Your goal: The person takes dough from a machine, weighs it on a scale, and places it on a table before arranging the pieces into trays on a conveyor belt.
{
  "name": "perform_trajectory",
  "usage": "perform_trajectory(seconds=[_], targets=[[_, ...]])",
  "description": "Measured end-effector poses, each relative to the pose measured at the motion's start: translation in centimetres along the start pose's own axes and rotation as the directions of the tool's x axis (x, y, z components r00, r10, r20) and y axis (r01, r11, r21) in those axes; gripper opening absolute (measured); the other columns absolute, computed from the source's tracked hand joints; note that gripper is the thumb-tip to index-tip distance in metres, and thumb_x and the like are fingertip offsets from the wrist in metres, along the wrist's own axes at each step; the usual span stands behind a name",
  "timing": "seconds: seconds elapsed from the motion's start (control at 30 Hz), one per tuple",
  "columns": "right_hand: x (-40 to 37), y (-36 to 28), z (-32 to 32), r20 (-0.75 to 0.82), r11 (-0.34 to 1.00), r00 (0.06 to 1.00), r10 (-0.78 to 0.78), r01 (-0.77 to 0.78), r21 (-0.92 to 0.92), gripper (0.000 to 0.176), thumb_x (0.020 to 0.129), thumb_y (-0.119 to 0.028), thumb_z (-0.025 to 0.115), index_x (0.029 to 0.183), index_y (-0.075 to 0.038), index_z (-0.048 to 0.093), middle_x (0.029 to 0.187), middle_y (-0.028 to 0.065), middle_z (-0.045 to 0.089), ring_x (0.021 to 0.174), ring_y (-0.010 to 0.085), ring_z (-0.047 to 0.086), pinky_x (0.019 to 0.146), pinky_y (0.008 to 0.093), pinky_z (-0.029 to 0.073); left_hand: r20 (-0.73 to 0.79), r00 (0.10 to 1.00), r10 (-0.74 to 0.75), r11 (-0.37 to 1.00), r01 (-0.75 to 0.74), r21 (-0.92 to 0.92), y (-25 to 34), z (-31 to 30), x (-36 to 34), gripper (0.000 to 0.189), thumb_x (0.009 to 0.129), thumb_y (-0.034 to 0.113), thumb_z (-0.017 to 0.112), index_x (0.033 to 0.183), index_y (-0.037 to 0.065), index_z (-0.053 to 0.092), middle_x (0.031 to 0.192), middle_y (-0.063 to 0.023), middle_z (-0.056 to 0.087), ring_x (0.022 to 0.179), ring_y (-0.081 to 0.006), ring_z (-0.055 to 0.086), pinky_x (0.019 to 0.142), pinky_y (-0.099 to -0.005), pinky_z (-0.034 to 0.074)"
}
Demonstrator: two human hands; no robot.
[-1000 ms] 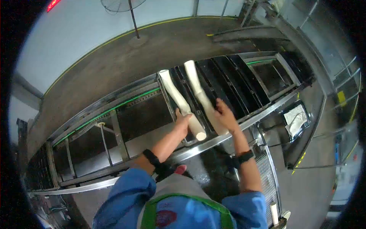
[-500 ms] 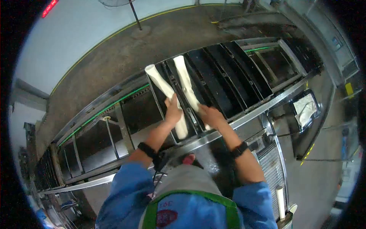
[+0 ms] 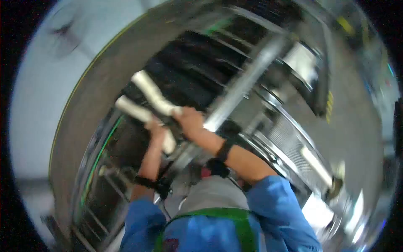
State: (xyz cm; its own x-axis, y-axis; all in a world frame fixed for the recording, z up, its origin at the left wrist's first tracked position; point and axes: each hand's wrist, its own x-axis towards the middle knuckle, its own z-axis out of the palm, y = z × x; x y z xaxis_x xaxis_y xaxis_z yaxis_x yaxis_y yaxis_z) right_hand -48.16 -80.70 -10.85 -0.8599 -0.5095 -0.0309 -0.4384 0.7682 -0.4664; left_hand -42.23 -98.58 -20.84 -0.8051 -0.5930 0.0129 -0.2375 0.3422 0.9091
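Observation:
Two long cream-white rolls that look like dough lie side by side, slanting, in black trough-like trays (image 3: 201,59). My left hand (image 3: 156,129) is closed around the middle of the left dough roll (image 3: 133,108), whose lower end shows past the fingers. At the near end of the right dough roll (image 3: 152,91), my right hand (image 3: 190,121) has its fingers curled over it. Motion blur hides the exact finger contact. Both wrists carry dark bands.
A metal rail (image 3: 245,84) runs along the near side of the trays. To the right are a ridged metal surface (image 3: 289,134), another pale roll (image 3: 315,166) and a pale sheet on a dark stand (image 3: 301,63). A fan (image 3: 65,31) stands at the far left.
The view has turned and blurred, so the trays and rail now slant more steeply. Both hands stay at the rolls, which appear further left in the view.

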Motion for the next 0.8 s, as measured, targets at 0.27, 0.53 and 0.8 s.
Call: perform_trajectory(seconds=[0.27, 0.53, 0.8], targets=[[-25.9, 20.3, -15.4, -0.492, 0.98, 0.853, 0.173, -0.199, 0.001, 0.038, 0.068, -0.01, 0.058, 0.106, -0.011, 0.054, 0.107, 0.016, 0.052, 0.099, 0.0323, 0.049, 0.085, 0.0445, 0.039, -0.097, 0.988, -0.12, 0.984, 0.132, 0.124, 22.8, 6.1, -5.9, 0.064, 0.077, 0.003, 0.049, 0.133, 0.015, 0.021, 0.135, -0.0201, 0.019, 0.116, -0.0326, 0.036, 0.093, -0.041, 0.035], [-81.0, 29.1, -14.0, -0.707, -0.292, -0.284, 0.648, -0.95, 0.113, 0.064, 0.072, -0.032, 0.063, 0.119, 0.005, 0.042, 0.126, 0.0223, 0.04, 0.117, 0.0354, 0.035, 0.101, 0.0417, 0.022, 0.691, 0.191, 0.697, 0.4, -0.903, -0.154, 33.1, 33.8, -26.5, 0.054, 0.06, 0.011, 0.066, 0.111, 0.004, 0.047, 0.11, -0.0171, 0.047, 0.107, -0.034, 0.042, 0.09, -0.0418, 0.033], [-108.7, 26.9, 0.9, -0.372, -0.339, -0.564, 0.737, -0.785, 0.519, 0.059, 0.08, -0.029, 0.057, 0.126, -0.002, 0.033, 0.11, 0.0219, 0.048, 0.099, 0.0276, 0.051, 0.088, 0.0364, 0.039, 0.937, 0.106, 0.334, 0.272, -0.962, 0.012, 32.3, 43.9, -30.3, 0.048, 0.063, 0.031, 0.066, 0.103, 0.008, 0.054, 0.105, -0.0111, 0.053, 0.101, -0.0272, 0.049, 0.085, -0.0402, 0.038]])
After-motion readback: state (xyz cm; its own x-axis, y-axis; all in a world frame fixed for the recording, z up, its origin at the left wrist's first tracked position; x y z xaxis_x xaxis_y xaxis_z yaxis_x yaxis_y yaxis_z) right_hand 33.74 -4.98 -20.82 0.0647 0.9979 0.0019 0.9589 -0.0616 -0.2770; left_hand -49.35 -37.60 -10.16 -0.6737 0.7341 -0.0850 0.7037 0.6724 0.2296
